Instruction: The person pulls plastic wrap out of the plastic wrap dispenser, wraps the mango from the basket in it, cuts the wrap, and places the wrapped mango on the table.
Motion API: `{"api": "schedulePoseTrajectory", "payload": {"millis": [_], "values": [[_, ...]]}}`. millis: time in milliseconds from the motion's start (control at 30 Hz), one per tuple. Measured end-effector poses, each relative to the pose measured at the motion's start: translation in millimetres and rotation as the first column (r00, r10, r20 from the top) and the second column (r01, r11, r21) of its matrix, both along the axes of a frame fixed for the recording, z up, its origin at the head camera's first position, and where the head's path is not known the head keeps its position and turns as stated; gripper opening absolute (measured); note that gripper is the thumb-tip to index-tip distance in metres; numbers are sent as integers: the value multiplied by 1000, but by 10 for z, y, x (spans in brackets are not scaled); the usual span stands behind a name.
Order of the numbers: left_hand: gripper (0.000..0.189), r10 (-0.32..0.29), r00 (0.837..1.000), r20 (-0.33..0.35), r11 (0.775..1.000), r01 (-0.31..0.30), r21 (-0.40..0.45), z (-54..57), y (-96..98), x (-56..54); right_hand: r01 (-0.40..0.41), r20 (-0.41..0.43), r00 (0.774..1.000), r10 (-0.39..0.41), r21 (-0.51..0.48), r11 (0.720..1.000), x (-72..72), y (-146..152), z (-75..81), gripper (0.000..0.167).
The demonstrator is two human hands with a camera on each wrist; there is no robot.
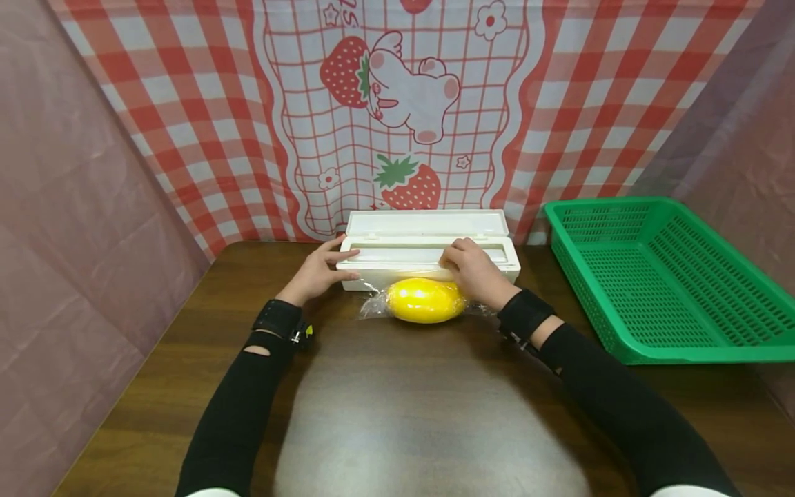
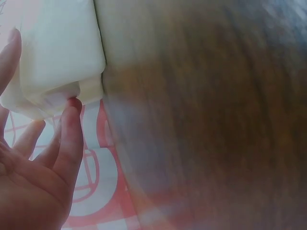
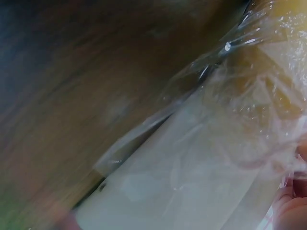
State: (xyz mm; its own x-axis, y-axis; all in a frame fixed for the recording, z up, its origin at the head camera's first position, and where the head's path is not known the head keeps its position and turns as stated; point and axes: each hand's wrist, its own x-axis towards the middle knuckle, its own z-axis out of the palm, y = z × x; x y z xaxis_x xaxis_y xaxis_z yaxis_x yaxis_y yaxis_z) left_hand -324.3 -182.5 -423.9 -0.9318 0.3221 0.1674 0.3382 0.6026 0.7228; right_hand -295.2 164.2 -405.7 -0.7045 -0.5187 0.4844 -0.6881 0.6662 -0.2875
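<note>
A white cling film dispenser point(image 1: 428, 266) lies lengthwise near the table's back edge, its long lid point(image 1: 428, 223) raised. My left hand point(image 1: 313, 276) is at the dispenser's left end, fingers spread and touching it; the left wrist view shows the fingertips against that end. With curled fingers my right hand point(image 1: 475, 273) pinches clear cling film point(image 3: 192, 158) at the dispenser's front edge, right of its middle. In front of the dispenser sits a smooth yellow oval object point(image 1: 425, 301), wrapped in clear film that sticks out at both sides; its kind is unclear.
A green perforated plastic basket point(image 1: 683, 355) stands on the right side of the brown wooden table point(image 1: 428, 414). Behind the table hangs a red-and-white checked cloth point(image 1: 211, 90) with strawberry pictures. Pinkish cloth point(image 1: 74, 241) hangs at the left.
</note>
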Motion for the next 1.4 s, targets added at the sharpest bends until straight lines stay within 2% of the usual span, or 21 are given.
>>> {"api": "schedulePoseTrajectory", "payload": {"millis": [967,1167,1400], "values": [[55,5,1000,-3,1000,-5,10,-13,6,10,-16,-93,996,17,7,1000,26,221,2,10],[55,5,1000,1,1000,-5,9,-6,12,13,-52,-148,988,51,-6,999,12,264,-8,9],[56,2,1000,11,1000,-2,7,-3,-1,5,-60,-147,987,59,-3,998,-4,338,-15,11]]}}
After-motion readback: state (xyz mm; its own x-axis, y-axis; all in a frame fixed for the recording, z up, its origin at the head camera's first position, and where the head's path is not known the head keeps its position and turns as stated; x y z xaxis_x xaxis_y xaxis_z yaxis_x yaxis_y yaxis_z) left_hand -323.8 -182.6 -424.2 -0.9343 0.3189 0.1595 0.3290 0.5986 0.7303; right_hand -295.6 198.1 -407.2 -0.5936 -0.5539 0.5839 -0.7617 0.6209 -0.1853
